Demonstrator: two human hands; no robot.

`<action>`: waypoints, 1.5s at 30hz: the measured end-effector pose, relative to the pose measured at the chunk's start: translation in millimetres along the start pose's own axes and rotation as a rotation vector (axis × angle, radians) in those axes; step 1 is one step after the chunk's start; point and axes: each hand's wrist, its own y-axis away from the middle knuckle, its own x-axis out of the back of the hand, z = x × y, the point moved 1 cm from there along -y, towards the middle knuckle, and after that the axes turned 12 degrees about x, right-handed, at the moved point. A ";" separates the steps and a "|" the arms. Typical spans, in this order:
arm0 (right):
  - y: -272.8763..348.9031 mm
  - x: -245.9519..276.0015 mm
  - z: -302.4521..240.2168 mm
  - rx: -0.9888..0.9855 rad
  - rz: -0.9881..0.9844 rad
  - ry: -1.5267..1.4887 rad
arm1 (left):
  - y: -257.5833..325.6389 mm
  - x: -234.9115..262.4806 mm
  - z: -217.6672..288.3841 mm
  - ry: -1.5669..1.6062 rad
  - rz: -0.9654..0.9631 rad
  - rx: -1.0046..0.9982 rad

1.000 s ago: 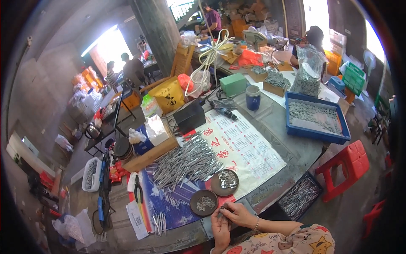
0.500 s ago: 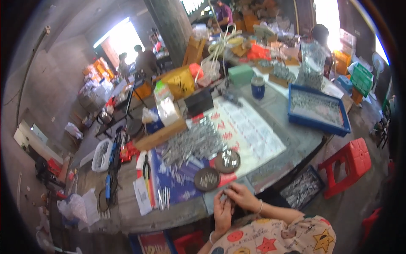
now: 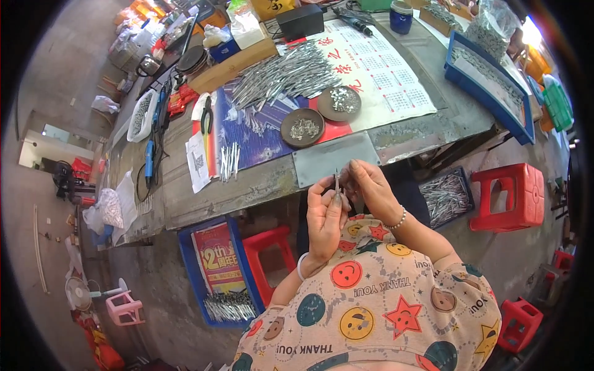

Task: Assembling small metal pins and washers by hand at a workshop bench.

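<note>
My left hand [image 3: 323,226] is closed, thumb and fingers pinching a slender metal piece [image 3: 337,181] that stands upright over my lap. Close beside it, my right hand [image 3: 378,193] has its thumb and fingertips pressed together; what lies between them, if anything, is hidden. Just beyond both hands a grey flat plate [image 3: 337,159] lies at the table's front edge. Behind it sit a brown round dish with small metal bits [image 3: 302,141] and a second brown dish with shiny flat bits [image 3: 328,113]. Farther back spreads a heap of slim metal sticks [image 3: 281,74].
A short row of metal sticks [image 3: 229,162] and black-handled pliers [image 3: 206,117] lie left on the table. A blue tray [image 3: 458,77] stands far right. Below are a red stool [image 3: 510,191], a dark bin of metal sticks [image 3: 445,198] and a blue crate [image 3: 185,247].
The view has tipped downward, so the table sits higher and more of my lap shows. My hands have turned, and the slender metal piece now shows in my left fingers.
</note>
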 end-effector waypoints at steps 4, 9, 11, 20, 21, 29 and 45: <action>12.1 -14.9 -10.4 0.094 -0.083 0.244 | 12.2 1.0 -0.6 -0.054 0.031 -0.125; 25.2 -28.7 -19.3 0.437 -0.096 0.560 | 24.4 -0.6 -3.2 -0.140 0.105 -0.214; 29.9 -24.9 -14.2 0.491 -0.082 0.597 | 26.7 -4.3 -6.4 -0.167 0.103 -0.234; 40.3 -43.7 -11.9 0.707 -0.086 1.053 | 33.1 -5.6 -12.4 -0.212 0.196 -0.390; 41.4 -42.9 -9.8 0.697 -0.080 1.051 | 32.9 -3.7 -13.2 -0.234 0.194 -0.422; 33.1 -22.0 -17.7 0.388 -0.127 0.448 | 42.6 -23.5 -4.0 0.037 0.053 -0.125; 40.1 -21.9 -13.0 0.755 -0.092 0.863 | 43.8 -8.3 -13.0 -0.231 0.057 -0.185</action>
